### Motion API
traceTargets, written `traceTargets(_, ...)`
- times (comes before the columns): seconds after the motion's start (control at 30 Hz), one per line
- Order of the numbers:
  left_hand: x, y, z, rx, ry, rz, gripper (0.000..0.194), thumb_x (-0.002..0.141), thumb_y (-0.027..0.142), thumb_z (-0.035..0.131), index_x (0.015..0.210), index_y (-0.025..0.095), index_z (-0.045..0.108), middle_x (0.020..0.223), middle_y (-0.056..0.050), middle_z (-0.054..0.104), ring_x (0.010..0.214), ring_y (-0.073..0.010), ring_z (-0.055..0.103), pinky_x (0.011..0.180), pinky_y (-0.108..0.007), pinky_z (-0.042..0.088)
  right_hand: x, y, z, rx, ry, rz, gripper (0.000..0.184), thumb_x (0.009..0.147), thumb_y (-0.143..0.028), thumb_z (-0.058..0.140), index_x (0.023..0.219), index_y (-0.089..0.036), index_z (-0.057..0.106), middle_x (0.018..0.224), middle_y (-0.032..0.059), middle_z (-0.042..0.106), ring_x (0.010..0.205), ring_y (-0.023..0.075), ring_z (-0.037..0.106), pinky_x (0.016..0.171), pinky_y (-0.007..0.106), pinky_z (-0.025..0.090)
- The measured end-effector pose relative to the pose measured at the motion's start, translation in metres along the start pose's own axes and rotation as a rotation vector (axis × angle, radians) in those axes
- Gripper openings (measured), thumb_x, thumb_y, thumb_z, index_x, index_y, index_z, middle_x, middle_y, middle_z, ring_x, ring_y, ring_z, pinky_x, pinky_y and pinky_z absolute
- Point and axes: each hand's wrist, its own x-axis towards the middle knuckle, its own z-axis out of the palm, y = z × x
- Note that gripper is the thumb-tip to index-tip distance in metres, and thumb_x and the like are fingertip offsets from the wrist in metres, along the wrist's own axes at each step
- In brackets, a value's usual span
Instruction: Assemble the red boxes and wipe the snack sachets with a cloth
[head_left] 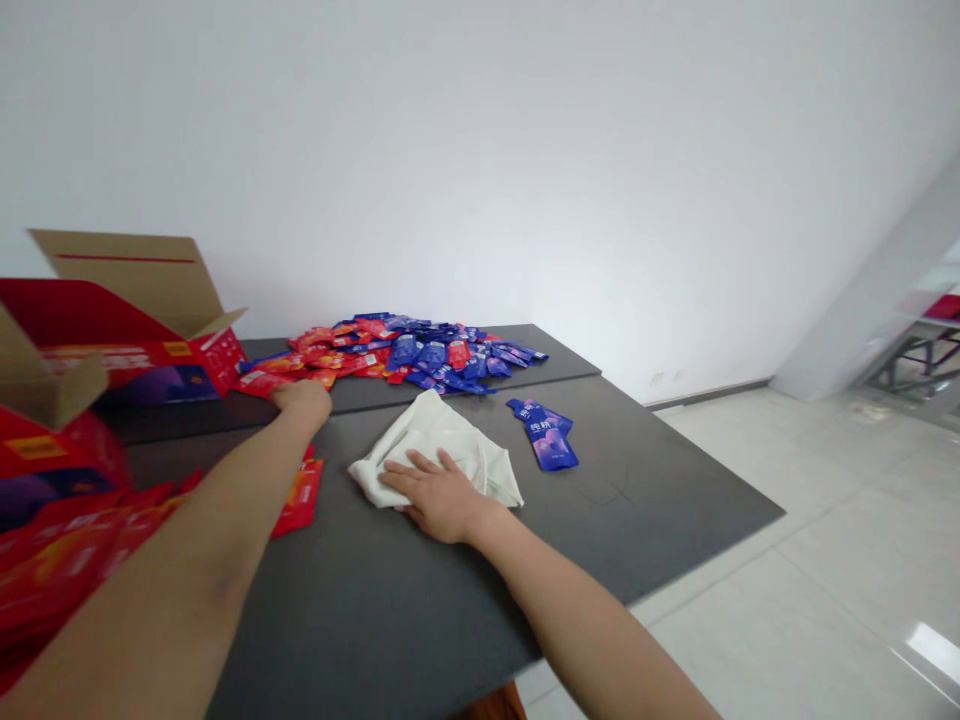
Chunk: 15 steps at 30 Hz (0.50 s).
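My right hand (439,495) lies flat with its fingers spread on a crumpled white cloth (450,440) on the dark table. At the left end of a heap, my left hand (302,400) reaches to the red packets (334,358); its fingers are mostly hidden behind the wrist. Blue packets (435,355) make up the right part of that heap, with a few red ones among them. Right of the cloth lie two blue-purple packets (551,445), one overlapping the other. Below my left wrist, a red packet (300,500) rests partly behind my forearm.
Two open red cartons (157,370) (45,455) stand at the left, flaps up. Many red packets (67,560) are piled in front of them. A white wall (480,160) rises behind the dark table (360,610). Tiled floor (840,520) lies beyond the right edge.
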Motion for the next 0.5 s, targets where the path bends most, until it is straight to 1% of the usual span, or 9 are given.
traceTargets(0.03, -0.009, 0.007, 0.001, 0.093, -0.046, -0.005, 0.041, 0.082, 0.008, 0.047, 0.119, 0.001, 0.063, 0.127, -0.032, 0.057, 0.122, -0.0362, 0.054, 0.093, -0.047, 0.045, 0.001, 0.002, 0.000, 0.006, 0.010, -0.007, 0.056, 0.096, -0.032, 0.044, 0.150, -0.034, 0.031, 0.156, -0.0022, 0.032, 0.146, 0.0252, 0.022, 0.116, 0.061, 0.014)
traceTargets(0.07, -0.020, 0.014, 0.001, 0.152, -0.074, 0.029, 0.042, 0.083, 0.006, 0.044, 0.120, 0.001, 0.063, 0.127, -0.030, 0.058, 0.120, -0.0336, 0.056, 0.093, -0.044, 0.046, 0.002, 0.004, 0.001, 0.010, 0.025, -0.014, 0.056, 0.096, -0.030, 0.044, 0.150, -0.033, 0.031, 0.155, -0.0015, 0.034, 0.146, 0.0245, 0.023, 0.116, 0.060, 0.015)
traceTargets(0.1, -0.034, 0.022, 0.002, 0.175, -0.083, 0.072, 0.043, 0.083, 0.005, 0.043, 0.120, 0.003, 0.063, 0.127, -0.029, 0.058, 0.119, -0.0328, 0.057, 0.093, -0.044, 0.046, 0.003, 0.006, 0.001, 0.011, 0.043, -0.018, 0.057, 0.095, -0.028, 0.045, 0.150, -0.032, 0.032, 0.154, -0.0002, 0.037, 0.145, 0.0239, 0.026, 0.116, 0.059, 0.016)
traceTargets(0.17, -0.068, 0.037, 0.003, 0.255, -0.082, 0.125, 0.045, 0.084, 0.005, 0.039, 0.122, 0.003, 0.063, 0.130, -0.031, 0.055, 0.120, -0.0375, 0.055, 0.091, -0.052, 0.045, 0.005, 0.009, -0.001, 0.008, 0.083, -0.008, 0.056, 0.093, -0.024, 0.045, 0.148, -0.030, 0.035, 0.151, 0.0022, 0.042, 0.142, 0.0225, 0.033, 0.115, 0.055, 0.021)
traceTargets(0.23, -0.104, 0.049, 0.001, 0.285, -0.151, 0.214, 0.046, 0.084, 0.005, 0.037, 0.122, 0.004, 0.064, 0.128, -0.031, 0.057, 0.118, -0.0384, 0.056, 0.088, -0.052, 0.046, 0.004, 0.014, -0.005, -0.002, 0.115, 0.052, 0.052, 0.093, -0.021, 0.044, 0.143, -0.031, 0.043, 0.145, 0.0025, 0.050, 0.134, 0.0217, 0.044, 0.113, 0.049, 0.028)
traceTargets(0.3, -0.138, 0.056, -0.004, 0.282, -0.197, 0.280, 0.046, 0.084, 0.004, 0.037, 0.120, 0.006, 0.066, 0.125, -0.029, 0.060, 0.117, -0.0360, 0.058, 0.088, -0.047, 0.048, 0.001, 0.020, -0.013, -0.010, 0.156, 0.188, 0.045, 0.095, -0.023, 0.041, 0.137, -0.033, 0.050, 0.134, 0.0023, 0.060, 0.123, 0.0230, 0.056, 0.106, 0.043, 0.038)
traceTargets(0.37, -0.169, 0.059, -0.009, 0.269, -0.200, 0.327, 0.045, 0.085, 0.004, 0.037, 0.117, 0.008, 0.068, 0.120, -0.027, 0.063, 0.114, -0.0327, 0.060, 0.087, -0.042, 0.049, -0.005, 0.028, -0.022, -0.003, 0.238, 0.356, 0.041, 0.098, -0.030, 0.037, 0.135, -0.034, 0.052, 0.125, 0.0034, 0.066, 0.115, 0.0251, 0.061, 0.098, 0.040, 0.045)
traceTargets(0.43, -0.200, 0.059, -0.014, 0.292, -0.182, 0.398, 0.045, 0.086, 0.003, 0.035, 0.114, 0.007, 0.069, 0.114, -0.027, 0.066, 0.110, -0.0322, 0.063, 0.085, -0.041, 0.050, -0.011, 0.039, -0.031, 0.029, 0.378, 0.499, 0.042, 0.100, -0.034, 0.030, 0.137, -0.031, 0.050, 0.124, 0.0052, 0.066, 0.115, 0.0261, 0.061, 0.094, 0.038, 0.047)
traceTargets(0.5, -0.233, 0.059, -0.014, 0.351, -0.154, 0.483, 0.046, 0.084, 0.000, 0.033, 0.110, 0.004, 0.071, 0.108, -0.029, 0.067, 0.106, -0.0344, 0.065, 0.083, -0.043, 0.051, -0.016, 0.049, -0.037, 0.080, 0.529, 0.599, 0.046, 0.102, -0.035, 0.022, 0.139, -0.028, 0.047, 0.128, 0.0066, 0.064, 0.119, 0.0257, 0.058, 0.095, 0.037, 0.047)
